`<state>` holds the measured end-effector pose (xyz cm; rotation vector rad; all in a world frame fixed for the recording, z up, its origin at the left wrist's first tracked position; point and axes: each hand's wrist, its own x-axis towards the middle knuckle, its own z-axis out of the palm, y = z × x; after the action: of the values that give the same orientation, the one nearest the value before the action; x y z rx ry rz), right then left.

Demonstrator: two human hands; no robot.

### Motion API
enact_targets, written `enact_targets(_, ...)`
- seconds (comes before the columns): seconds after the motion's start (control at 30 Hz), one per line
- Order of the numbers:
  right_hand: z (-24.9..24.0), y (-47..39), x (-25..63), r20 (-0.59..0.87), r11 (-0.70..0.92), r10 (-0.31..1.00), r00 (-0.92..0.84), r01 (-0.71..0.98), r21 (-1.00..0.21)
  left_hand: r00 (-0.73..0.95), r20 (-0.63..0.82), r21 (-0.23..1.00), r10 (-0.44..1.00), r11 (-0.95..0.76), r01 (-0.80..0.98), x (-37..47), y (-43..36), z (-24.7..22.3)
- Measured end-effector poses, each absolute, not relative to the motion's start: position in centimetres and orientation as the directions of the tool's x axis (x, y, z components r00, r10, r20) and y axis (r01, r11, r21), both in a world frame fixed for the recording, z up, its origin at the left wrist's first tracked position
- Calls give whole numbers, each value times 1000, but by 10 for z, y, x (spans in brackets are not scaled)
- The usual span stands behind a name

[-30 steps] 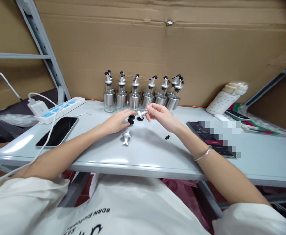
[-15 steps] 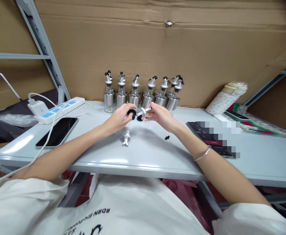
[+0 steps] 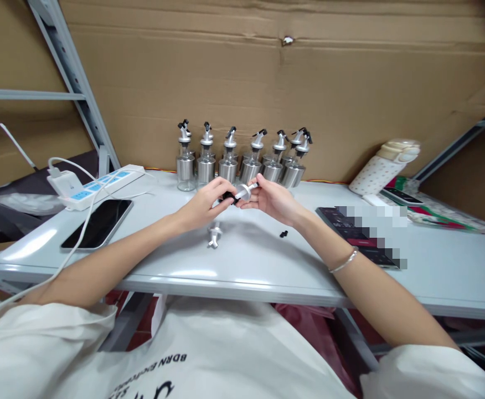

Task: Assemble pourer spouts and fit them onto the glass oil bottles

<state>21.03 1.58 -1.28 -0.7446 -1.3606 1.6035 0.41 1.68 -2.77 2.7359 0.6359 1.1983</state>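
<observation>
My left hand point(image 3: 209, 200) is closed on a black ring-shaped stopper point(image 3: 228, 197), partly hidden by the fingers. In my right hand point(image 3: 272, 200) is a silver pour spout point(image 3: 243, 192), pinched by its narrow end. The spout's other end meets the black stopper; whether it sits inside cannot be seen. Nearer me on the table lies another silver pour spout point(image 3: 215, 235). Small black pieces point(image 3: 283, 234) rest below my right wrist. Behind both hands, glass-and-steel oil bottles point(image 3: 206, 166) stand upright in rows, topped with silver spouts and black flip caps.
On the left are a power strip point(image 3: 101, 188) with a plugged-in charger and a phone point(image 3: 97, 224), with a white cable point(image 3: 85, 221) crossing it. A second phone point(image 3: 352, 235) and a tilted dotted flask point(image 3: 377, 169) are on the right. Cardboard point(image 3: 242, 66) walls the back.
My left hand has moved slightly right and down. The black stopper and the spout, apart before, now meet. Another black ring seen beneath the spout earlier is now hidden.
</observation>
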Motion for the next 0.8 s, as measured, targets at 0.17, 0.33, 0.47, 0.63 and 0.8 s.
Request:
enact_targets(0.17,-13,14,210,95,-24,898,-430,-263,-964,609,686,230,399,-912,339,4,19,-29)
enact_targets(0.33,-12,14,210,71,-61,889,-453,-270,-961,622,683,242,384,-922,304,3,17,-27)
enact_targets(0.47,-11,15,211,78,-62,890,-450,-287,-956,633,684,251,362,-932,261,3,15,-26)
enact_targets(0.63,-10,16,213,84,-52,892,-443,-285,-957,612,714,189,340,-935,299,1,16,-26)
enact_targets(0.8,-10,15,214,111,-20,890,-442,-281,-959,462,739,384,490,-870,309,2,16,-23)
